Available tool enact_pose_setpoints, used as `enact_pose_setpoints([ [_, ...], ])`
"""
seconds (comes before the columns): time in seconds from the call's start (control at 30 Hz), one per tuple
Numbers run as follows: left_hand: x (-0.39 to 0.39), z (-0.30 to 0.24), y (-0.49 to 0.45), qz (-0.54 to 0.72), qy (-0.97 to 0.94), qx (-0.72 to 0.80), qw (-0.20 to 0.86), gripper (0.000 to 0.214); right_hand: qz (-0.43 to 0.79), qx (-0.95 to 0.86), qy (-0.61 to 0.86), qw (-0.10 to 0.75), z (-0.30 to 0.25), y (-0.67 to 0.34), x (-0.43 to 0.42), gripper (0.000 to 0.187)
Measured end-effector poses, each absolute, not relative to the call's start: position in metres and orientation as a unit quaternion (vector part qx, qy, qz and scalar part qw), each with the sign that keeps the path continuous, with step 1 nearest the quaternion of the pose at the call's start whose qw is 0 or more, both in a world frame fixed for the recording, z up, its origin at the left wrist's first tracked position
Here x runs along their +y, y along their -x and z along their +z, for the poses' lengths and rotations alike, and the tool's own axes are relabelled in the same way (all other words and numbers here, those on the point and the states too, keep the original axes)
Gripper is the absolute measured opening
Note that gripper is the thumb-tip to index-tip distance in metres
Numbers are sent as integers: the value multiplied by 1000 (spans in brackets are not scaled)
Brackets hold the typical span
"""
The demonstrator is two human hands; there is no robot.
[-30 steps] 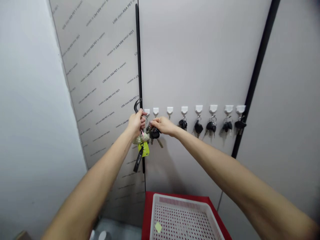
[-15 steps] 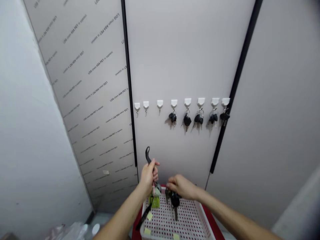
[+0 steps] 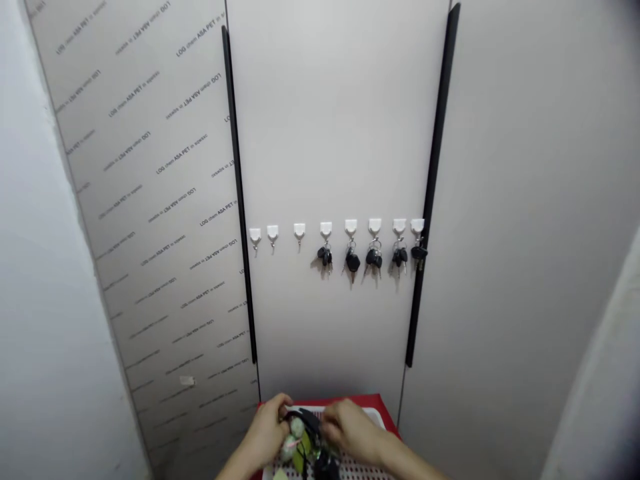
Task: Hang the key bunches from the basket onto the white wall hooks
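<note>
Low in the head view, my left hand (image 3: pixel 267 428) is closed on a black strap (image 3: pixel 309 419) with pale green round charms (image 3: pixel 296 428) and a yellow-green piece (image 3: pixel 301 453) hanging by it. Just right of it my right hand (image 3: pixel 353 430), a little blurred, has its fingers pinched at a bunch of black-headed keys (image 3: pixel 326 465). How the strap and the keys are joined, if at all, I cannot make out. Both hands are over a white perforated basket (image 3: pixel 374 416), whose near part is cut off by the picture's edge.
White hooks (image 3: pixel 299 231) run in a row across the pale cabinet door (image 3: pixel 330 133). Bunches of keys (image 3: pixel 353 261) hang from those on the right; the three leftmost bear none. Long black handles (image 3: pixel 434 180) flank the door. A red surface (image 3: pixel 373 401) lies under the basket.
My view has tilted up, so the basket sits lower. My left hand has lowered the strap, which stood upright above it, and the keys in my right hand are now close to the charms.
</note>
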State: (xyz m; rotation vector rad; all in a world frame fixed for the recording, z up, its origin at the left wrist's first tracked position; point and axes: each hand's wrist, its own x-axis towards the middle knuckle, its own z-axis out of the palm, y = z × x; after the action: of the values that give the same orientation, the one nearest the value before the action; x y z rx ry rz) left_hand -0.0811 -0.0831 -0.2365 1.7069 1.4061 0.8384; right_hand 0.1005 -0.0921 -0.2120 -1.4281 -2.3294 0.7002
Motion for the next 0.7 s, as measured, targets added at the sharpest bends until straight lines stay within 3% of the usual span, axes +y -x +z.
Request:
enact_pose_setpoints([
  [0.17,-62,-170,75,427,-655,497,376,39,37,-699,524,486,-115,-128,-55,30],
  [0.23,-51,-124,57,468,-675,469,325,35,-33,-644,520,560,-74,-136,-39,36],
  [0.33,-32,-61,20,528,-670,471,223,42,-81,-597,553,576,-37,-136,-19,42],
  [0.47,-8,-20,-17,570,-638,511,86,49,0,-582,592,557,-28,-134,-6,31],
  [0.6,4,-12,-24,514,-650,550,101,27,113,-574,528,616,-21,-144,-5,28],
  [0.7,5,0,-17,512,-666,530,117,20,123,-575,489,645,-1,-153,-3,26],
])
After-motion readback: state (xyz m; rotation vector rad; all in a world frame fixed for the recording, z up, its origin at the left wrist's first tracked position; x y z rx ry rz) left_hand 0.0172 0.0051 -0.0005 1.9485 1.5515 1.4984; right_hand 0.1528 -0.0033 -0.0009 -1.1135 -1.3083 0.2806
